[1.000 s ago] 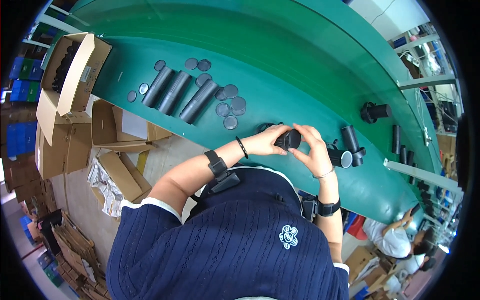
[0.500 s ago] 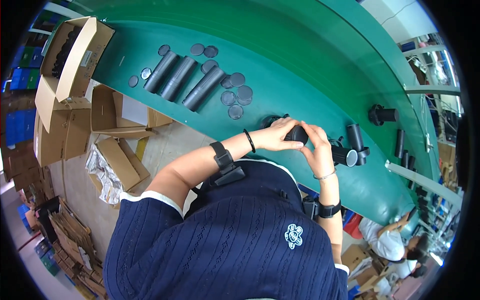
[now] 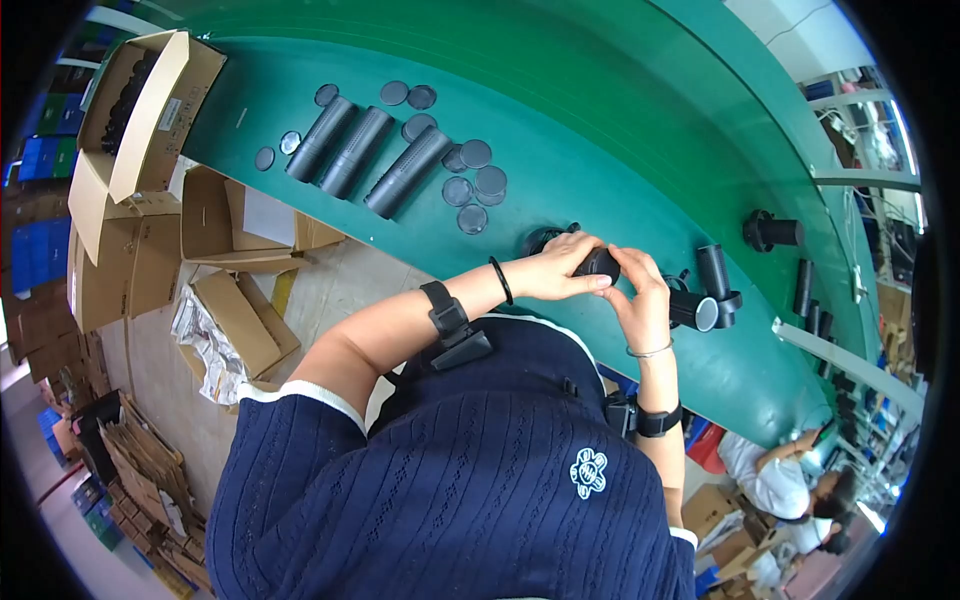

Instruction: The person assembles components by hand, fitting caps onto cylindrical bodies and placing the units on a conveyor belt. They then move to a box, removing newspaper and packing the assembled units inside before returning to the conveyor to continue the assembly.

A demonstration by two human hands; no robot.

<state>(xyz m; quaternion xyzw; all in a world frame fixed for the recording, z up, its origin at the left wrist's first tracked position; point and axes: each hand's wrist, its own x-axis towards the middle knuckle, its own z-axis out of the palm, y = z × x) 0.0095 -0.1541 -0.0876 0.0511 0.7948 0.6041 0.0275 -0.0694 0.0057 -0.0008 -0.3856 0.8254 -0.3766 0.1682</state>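
Note:
Close in front of my body, both hands meet on a black part with a round end (image 3: 598, 265). My left hand (image 3: 555, 272) curls over its left side, with fingers and thumb closed on it. Against its other side press the bent fingers and thumb of my right hand (image 3: 643, 292). The fingers cover much of the part, so its full shape is hidden. A black ring-like piece (image 3: 540, 240) shows just behind my left hand; I cannot tell whether it joins the held part. Beside my right hand lies a black cylinder with a pale round end (image 3: 692, 311).
Three black tubes (image 3: 410, 172) lie on the green table (image 3: 590, 170) at left, among several dark round discs (image 3: 475, 153). More black fittings (image 3: 714, 280) stand to the right. Open cardboard boxes (image 3: 230, 225) flank the table's left end. Another person (image 3: 765, 478) works at far right.
My right hand has shifted slightly to the right, its fingers moving along the black part. The held part has turned a little; my left hand stays nearly in place.

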